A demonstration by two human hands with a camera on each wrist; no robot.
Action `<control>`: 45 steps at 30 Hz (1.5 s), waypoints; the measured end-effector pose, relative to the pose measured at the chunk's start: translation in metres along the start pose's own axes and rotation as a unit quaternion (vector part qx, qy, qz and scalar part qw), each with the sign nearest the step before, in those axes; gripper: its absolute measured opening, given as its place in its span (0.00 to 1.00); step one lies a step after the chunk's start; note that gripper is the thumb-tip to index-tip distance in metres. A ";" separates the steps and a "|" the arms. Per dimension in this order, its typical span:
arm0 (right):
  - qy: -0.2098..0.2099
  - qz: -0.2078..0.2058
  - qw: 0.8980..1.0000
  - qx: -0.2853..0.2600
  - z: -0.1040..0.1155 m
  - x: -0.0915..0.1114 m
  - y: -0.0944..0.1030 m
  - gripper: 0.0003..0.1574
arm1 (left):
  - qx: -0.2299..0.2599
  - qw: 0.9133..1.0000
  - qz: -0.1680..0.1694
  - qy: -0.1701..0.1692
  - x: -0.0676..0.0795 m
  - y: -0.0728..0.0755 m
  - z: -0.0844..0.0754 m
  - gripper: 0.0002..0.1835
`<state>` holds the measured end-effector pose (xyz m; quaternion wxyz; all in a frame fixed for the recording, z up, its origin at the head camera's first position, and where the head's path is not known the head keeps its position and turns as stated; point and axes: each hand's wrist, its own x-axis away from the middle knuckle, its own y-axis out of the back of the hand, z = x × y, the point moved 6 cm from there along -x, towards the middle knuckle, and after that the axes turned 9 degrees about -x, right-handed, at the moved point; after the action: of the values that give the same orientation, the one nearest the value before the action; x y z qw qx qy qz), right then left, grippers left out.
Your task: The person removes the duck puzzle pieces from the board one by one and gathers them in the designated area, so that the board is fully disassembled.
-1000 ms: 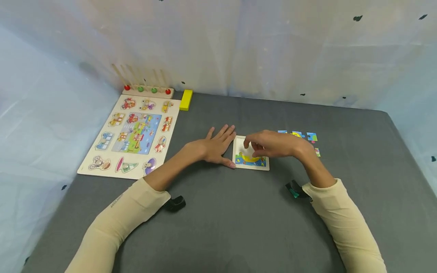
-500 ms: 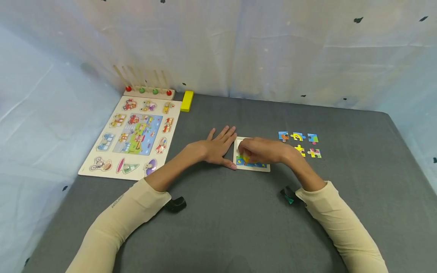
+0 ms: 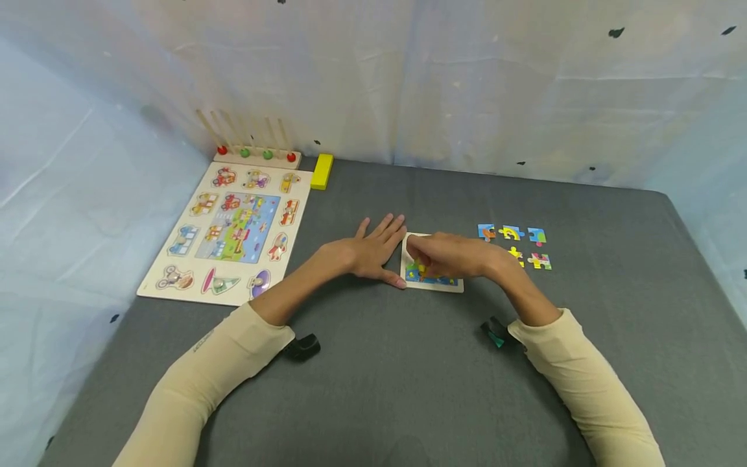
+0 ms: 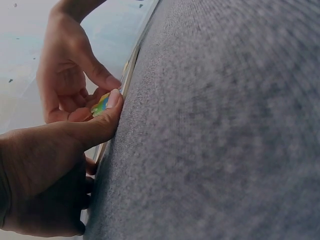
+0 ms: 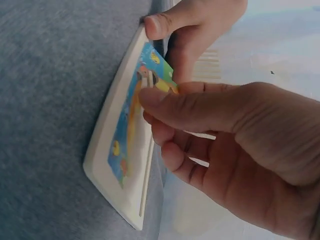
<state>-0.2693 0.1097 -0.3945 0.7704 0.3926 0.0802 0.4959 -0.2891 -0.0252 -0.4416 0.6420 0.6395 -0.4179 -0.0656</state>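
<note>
A small jigsaw puzzle tray (image 3: 434, 288) with a pale wooden rim lies on the table, its lower part filled with a blue and yellow picture. My left hand (image 3: 373, 257) rests spread on the table at the tray's left side, the thumb touching the rim near the lower left corner. Above the tray's left half, my right hand (image 3: 452, 254) pinches a jigsaw piece (image 5: 149, 79) between thumb and curled fingers. That piece is tilted, its wooden edge showing, and the fingers hide much of it. Yellow, green and blue show on the piece (image 4: 101, 104) in the left wrist view.
Several loose jigsaw pieces (image 3: 512, 233) lie in two rows right of the tray. A large wooden picture board (image 3: 148, 285) lies at the left, with a peg stand (image 3: 257, 159) holding red and green beads and a yellow block (image 3: 322, 171) behind it.
My right hand has shifted left and lower over the tray, uncovering more of the loose pieces; in the last half second it has barely moved. The left hand has stayed in place.
</note>
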 end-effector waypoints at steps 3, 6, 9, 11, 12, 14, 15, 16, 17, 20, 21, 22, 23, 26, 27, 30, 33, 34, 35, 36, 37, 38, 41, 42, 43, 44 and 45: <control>0.031 0.006 1.000 0.004 0.003 0.003 0.002 0.10 | -0.002 1.000 -0.001 0.000 0.000 0.002 -0.001 0.64; 0.045 0.005 0.999 0.002 0.004 0.004 0.004 0.08 | -0.004 1.000 0.002 0.002 0.000 0.002 -0.002 0.64; 0.048 0.001 0.999 -0.014 0.005 0.004 0.005 0.05 | -0.004 1.000 0.003 0.000 0.000 0.003 -0.002 0.64; 0.055 -0.002 0.998 -0.024 0.006 0.004 0.006 0.04 | -0.007 1.000 0.007 0.001 0.001 0.003 -0.003 0.64; 0.057 -0.005 0.998 -0.027 0.007 0.004 0.007 0.04 | -0.005 1.000 0.007 0.000 0.001 0.003 -0.003 0.64; 0.063 -0.014 0.998 -0.024 0.009 0.007 0.011 0.04 | -0.003 1.000 0.008 0.001 0.000 0.003 -0.002 0.64; 0.064 -0.020 0.998 -0.021 0.010 0.011 0.014 0.04 | -0.004 1.000 0.007 0.001 -0.001 0.002 -0.002 0.64; 0.061 -0.027 0.998 -0.015 0.011 0.014 0.018 0.04 | -0.005 1.000 0.008 0.002 -0.001 0.002 -0.002 0.65; 0.056 -0.035 0.998 -0.009 0.011 0.018 0.023 0.04 | -0.003 1.000 0.008 0.003 -0.004 0.000 0.000 0.65; 0.013 -0.050 0.999 0.006 0.007 0.035 0.037 0.05 | -0.009 1.000 0.007 0.006 -0.005 0.000 0.000 0.65; -0.008 -0.050 0.999 0.008 0.004 0.041 0.041 0.05 | -0.010 1.000 0.005 0.004 -0.004 0.000 -0.001 0.65; -0.027 -0.045 0.999 0.009 0.001 0.048 0.045 0.05 | -0.011 1.000 0.007 0.004 -0.002 0.002 -0.002 0.65; -0.048 -0.038 0.998 0.008 -0.003 0.054 0.048 0.05 | -0.009 1.000 0.004 0.001 -0.004 0.000 -0.001 0.65; -0.104 -0.017 0.994 0.001 -0.015 0.069 0.052 0.08 | -0.011 1.000 -0.001 -0.002 0.000 0.002 -0.003 0.65; -0.116 -0.010 0.993 -0.001 -0.019 0.072 0.053 0.08 | -0.009 1.000 -0.002 -0.002 0.000 0.002 -0.002 0.65; -0.146 0.013 0.989 -0.016 -0.030 0.076 0.050 0.10 | -0.004 1.000 -0.002 0.000 -0.001 0.000 0.000 0.65; -0.176 0.044 0.983 -0.038 -0.040 0.077 0.043 0.11 | 0.003 1.000 -0.007 -0.005 -0.006 -0.003 0.002 0.66; -0.186 0.056 0.980 -0.045 -0.042 0.076 0.041 0.11 | 0.005 1.000 -0.008 -0.008 -0.007 -0.004 0.003 0.66; -0.193 0.067 0.978 -0.049 -0.045 0.076 0.038 0.11 | 0.006 1.000 -0.009 -0.009 -0.008 -0.004 0.003 0.66; -0.201 0.074 0.975 -0.050 -0.047 0.076 0.037 0.11 | 0.005 1.000 -0.010 -0.010 -0.007 -0.004 0.002 0.66; -0.209 0.079 0.973 -0.050 -0.049 0.075 0.035 0.11 | 0.006 1.000 -0.012 -0.011 -0.007 -0.003 0.002 0.65; -0.214 0.082 0.972 -0.051 -0.050 0.075 0.034 0.11 | 0.006 1.000 -0.013 -0.012 -0.006 -0.002 0.001 0.65; -0.229 0.081 0.969 -0.047 -0.053 0.072 0.032 0.13 | -0.001 1.000 -0.009 -0.007 -0.003 0.001 -0.001 0.64; -0.234 0.079 0.968 -0.047 -0.053 0.071 0.032 0.13 | -0.003 1.000 -0.007 -0.007 -0.002 0.002 -0.001 0.64; -0.239 0.078 0.967 -0.045 -0.054 0.071 0.031 0.14 | -0.004 1.000 -0.006 -0.006 -0.002 0.002 -0.002 0.64; -0.243 0.078 0.966 -0.041 -0.054 0.071 0.031 0.14 | -0.007 1.000 -0.004 -0.005 -0.001 0.003 -0.003 0.64; -0.246 0.076 0.966 -0.038 -0.055 0.071 0.031 0.15 | -0.009 1.000 -0.004 -0.005 0.000 0.004 -0.003 0.64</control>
<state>-0.2842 0.2032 -0.3912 0.7408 0.4780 -0.1606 0.4439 -0.2886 -0.0219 -0.4376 0.6457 0.6349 -0.4176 -0.0749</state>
